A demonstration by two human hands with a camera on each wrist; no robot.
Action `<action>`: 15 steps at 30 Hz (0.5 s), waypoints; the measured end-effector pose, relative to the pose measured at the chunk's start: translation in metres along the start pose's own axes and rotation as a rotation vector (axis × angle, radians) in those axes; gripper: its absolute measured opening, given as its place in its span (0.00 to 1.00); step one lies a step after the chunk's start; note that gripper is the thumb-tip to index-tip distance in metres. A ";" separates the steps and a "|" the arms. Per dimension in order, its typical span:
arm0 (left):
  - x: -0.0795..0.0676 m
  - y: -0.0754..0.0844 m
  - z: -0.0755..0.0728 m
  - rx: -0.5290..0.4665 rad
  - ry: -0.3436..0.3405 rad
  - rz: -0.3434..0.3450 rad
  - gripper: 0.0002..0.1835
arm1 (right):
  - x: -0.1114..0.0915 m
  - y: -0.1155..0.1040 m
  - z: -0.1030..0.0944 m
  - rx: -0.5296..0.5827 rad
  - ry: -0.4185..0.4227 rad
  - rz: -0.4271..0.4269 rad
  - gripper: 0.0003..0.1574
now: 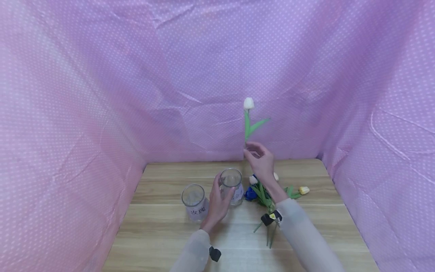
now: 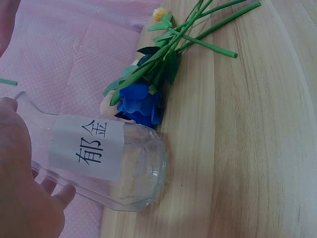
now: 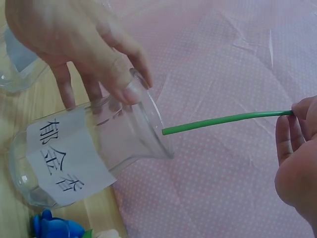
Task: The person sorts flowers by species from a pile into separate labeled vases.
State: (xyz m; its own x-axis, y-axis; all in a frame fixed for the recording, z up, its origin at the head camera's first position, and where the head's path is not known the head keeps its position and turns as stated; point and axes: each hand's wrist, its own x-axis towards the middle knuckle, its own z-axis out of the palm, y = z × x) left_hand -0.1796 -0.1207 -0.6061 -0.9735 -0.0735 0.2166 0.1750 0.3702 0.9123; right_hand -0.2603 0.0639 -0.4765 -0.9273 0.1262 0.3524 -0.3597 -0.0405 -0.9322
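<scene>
My left hand [image 1: 219, 202] grips a clear glass vase [image 2: 143, 171] around its neck. A white paper label [image 2: 86, 146] with handwritten characters is stuck on the vase's side. My right hand [image 1: 261, 160] pinches a white tulip [image 1: 249, 104] by its green stem [image 3: 223, 120], flower upward, above and right of the vase. In the right wrist view the stem's lower end is right at the vase's mouth. The tulip's bloom lies outside both wrist views.
A second labelled glass vase [image 1: 195, 206] stands left of my left hand. Under my right forearm lies a pile of flowers: a blue flower [image 1: 250, 193], white blooms, a yellow-white tulip [image 1: 304, 190] and green stems. Pink dotted cloth [image 1: 204, 75] surrounds the wooden table [image 1: 153, 226].
</scene>
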 end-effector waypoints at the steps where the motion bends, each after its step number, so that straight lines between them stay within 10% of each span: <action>1: 0.000 0.000 0.000 -0.002 -0.001 -0.002 0.45 | 0.001 -0.001 0.001 0.006 -0.001 0.001 0.21; 15: -0.001 -0.001 -0.001 0.016 -0.007 -0.003 0.44 | 0.009 0.005 0.020 0.043 0.001 -0.022 0.21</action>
State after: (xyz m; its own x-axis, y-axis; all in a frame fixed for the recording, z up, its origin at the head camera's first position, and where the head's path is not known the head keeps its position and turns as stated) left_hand -0.1792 -0.1217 -0.6071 -0.9751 -0.0686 0.2111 0.1694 0.3849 0.9073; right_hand -0.2722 0.0454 -0.4766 -0.9189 0.1288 0.3728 -0.3844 -0.0807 -0.9196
